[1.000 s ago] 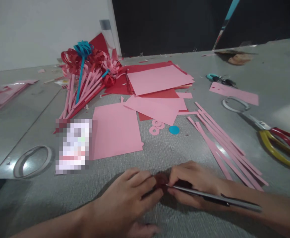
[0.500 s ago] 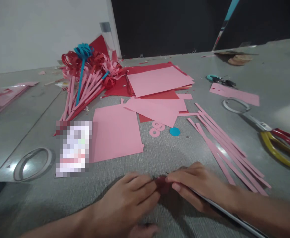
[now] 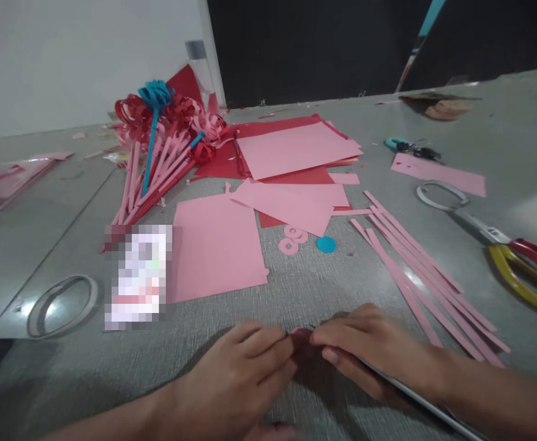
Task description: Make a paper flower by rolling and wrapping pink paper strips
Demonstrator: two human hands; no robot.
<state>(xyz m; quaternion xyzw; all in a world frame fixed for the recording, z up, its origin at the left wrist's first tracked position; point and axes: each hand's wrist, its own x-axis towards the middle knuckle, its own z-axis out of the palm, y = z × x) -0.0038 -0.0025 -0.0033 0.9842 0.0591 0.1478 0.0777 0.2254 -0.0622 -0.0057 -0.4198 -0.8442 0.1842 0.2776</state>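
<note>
Close to the table's near side, my left hand [image 3: 245, 373] is closed, its fingertips pinching a small piece of pink paper [image 3: 300, 332]. Facing it, my right hand [image 3: 373, 343] is closed around a long, thin grey rod [image 3: 427, 401] that runs back under the palm towards the lower right. The rod's dark tip pokes out by the fingertips, at the paper. Shadow and fingers hide most of the paper piece. Beyond the hands lie several small pink paper rings [image 3: 288, 246] and a blue paper disc [image 3: 326, 245].
Pink paper strips [image 3: 415, 275] and scissors [image 3: 502, 245] lie right. Pink sheets [image 3: 217, 251] and a red sheet [image 3: 217, 160] spread across the middle. Paper flowers [image 3: 155, 141] are heaped at the back left, with a tape roll [image 3: 94, 294] and a blurred-out bright rectangle [image 3: 137, 275] nearer.
Both hands stay close together with slight finger motion, and the pink paper piece between them has shifted a little. The whole scene has moved slightly right in view.
</note>
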